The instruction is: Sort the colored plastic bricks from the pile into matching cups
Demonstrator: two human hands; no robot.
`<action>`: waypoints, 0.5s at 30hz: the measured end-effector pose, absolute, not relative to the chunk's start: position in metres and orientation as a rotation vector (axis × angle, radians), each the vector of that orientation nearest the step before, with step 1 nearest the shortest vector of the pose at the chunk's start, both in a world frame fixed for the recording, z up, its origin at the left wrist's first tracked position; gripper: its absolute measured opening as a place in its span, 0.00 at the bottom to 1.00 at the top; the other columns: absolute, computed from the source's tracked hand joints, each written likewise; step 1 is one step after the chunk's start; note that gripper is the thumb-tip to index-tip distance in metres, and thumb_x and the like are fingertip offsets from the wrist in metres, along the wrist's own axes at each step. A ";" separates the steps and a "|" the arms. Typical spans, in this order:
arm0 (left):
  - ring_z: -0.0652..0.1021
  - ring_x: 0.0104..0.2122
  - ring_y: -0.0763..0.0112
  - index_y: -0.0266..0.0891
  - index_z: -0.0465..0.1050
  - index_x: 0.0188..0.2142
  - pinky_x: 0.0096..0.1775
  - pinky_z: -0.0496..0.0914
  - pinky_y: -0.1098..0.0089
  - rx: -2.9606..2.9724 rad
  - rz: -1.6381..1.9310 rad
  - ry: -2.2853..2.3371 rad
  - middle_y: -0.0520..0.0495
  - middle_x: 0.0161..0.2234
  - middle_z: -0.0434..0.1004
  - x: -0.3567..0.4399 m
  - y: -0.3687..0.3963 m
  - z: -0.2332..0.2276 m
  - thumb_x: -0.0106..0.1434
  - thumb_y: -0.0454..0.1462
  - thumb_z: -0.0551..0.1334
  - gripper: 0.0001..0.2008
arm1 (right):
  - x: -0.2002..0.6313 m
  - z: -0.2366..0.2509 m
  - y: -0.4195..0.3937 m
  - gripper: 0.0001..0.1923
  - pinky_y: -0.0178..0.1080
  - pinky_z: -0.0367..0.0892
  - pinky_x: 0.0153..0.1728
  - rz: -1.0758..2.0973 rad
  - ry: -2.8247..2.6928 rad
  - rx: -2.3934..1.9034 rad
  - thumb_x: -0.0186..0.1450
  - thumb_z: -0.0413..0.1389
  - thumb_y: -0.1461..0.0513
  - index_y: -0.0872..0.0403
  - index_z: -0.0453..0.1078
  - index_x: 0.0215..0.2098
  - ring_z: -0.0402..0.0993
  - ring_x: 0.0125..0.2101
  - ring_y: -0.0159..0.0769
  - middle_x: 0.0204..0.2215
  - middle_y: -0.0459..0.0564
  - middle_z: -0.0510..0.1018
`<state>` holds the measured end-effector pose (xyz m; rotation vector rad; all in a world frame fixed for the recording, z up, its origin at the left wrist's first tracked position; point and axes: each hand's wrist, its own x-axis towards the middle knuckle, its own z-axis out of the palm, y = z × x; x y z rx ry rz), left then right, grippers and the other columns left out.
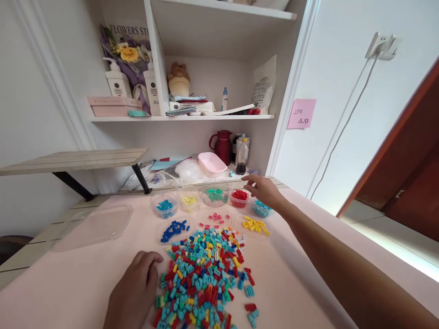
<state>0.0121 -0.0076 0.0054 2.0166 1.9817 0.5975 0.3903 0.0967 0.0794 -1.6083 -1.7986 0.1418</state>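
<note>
Many mixed bricks lie just right of your left hand | its grip is curled, can't tell if holding | your right hand, farther, hangs near red bricks, part bent, hold unclear

The right arm, bare, runs diagonally from the lower right corner toward the centre of the frame, reaching well forward. Its wrist is nearly straight, and the right hand is turned palm down, the fingers bent and pointing left with a gap showing among the tips. The left hand sits lower left of centre, back upward, fingers loosely curled and pointing right, fingertips partly hidden; its wrist meets the bottom edge.
</note>
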 end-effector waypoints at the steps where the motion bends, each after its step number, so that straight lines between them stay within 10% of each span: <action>1: 0.77 0.40 0.72 0.47 0.72 0.36 0.38 0.69 0.71 2.024 0.601 1.986 0.52 0.42 0.74 0.013 -0.009 0.006 0.65 0.38 0.45 0.16 | 0.386 0.076 0.090 0.11 0.36 0.65 0.30 0.208 -1.759 -1.567 0.63 0.53 0.60 0.51 0.72 0.43 0.71 0.23 0.31 0.30 0.46 0.77; 9: 0.77 0.39 0.73 0.48 0.72 0.37 0.35 0.69 0.73 2.032 0.562 1.988 0.53 0.42 0.74 0.013 -0.008 0.005 0.65 0.40 0.46 0.15 | 0.367 0.051 0.018 0.11 0.31 0.65 0.25 1.370 -2.171 -1.199 0.64 0.54 0.56 0.56 0.72 0.34 0.68 0.22 0.28 0.25 0.45 0.73; 15: 0.77 0.38 0.72 0.49 0.72 0.38 0.35 0.69 0.72 2.026 0.543 2.004 0.53 0.44 0.73 0.011 -0.007 0.005 0.65 0.41 0.47 0.15 | 0.374 0.034 0.013 0.10 0.30 0.64 0.25 1.436 -2.308 -1.248 0.63 0.56 0.57 0.56 0.71 0.36 0.69 0.24 0.27 0.28 0.46 0.72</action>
